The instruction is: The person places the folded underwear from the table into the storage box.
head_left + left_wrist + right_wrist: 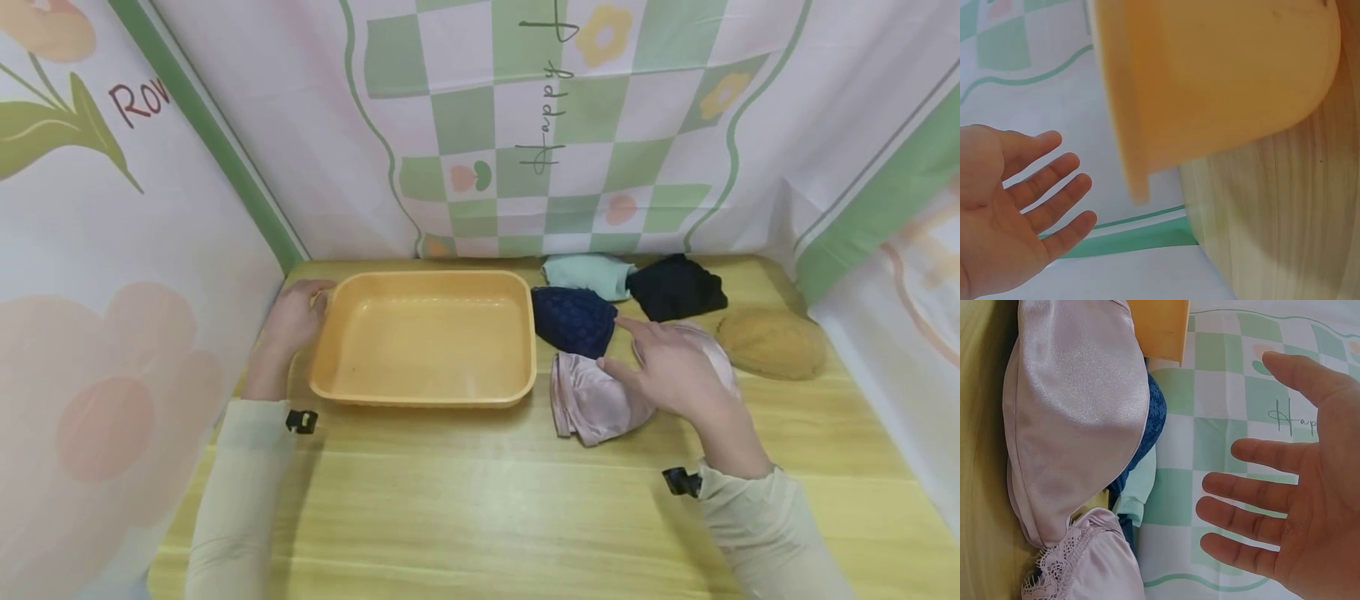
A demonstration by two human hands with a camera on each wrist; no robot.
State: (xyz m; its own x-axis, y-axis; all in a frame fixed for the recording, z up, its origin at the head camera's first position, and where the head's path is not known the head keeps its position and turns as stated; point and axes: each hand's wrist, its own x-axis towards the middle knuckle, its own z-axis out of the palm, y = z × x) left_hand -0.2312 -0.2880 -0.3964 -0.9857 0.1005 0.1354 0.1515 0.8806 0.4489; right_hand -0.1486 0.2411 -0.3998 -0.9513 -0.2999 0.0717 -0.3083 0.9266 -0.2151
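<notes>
A pale yellow plastic basin (pixel 423 400) stands on the table. My left hand (pixel 297 317) is at its left end; in the left wrist view that hand (pixel 1029 206) has its fingers spread, apart from the rim. On the right, my right hand (pixel 678 371) hovers over a pink satin bra (pixel 600 408). The right wrist view shows this hand (pixel 1285 494) with fingers extended and nothing in them, beside the bra's smooth cup (pixel 1079 406) and lace edge (pixel 1060 569). A navy patterned bra or cup-shaped garment (pixel 573 321) lies against the basin's right side.
Behind the pink bra lie a mint-green folded garment (pixel 588 275) and a black one (pixel 677 287). A mustard cup-shaped garment (pixel 772 343) is at the far right. Printed curtains (pixel 465 125) enclose the wooden table (pixel 465 508) at the back and sides.
</notes>
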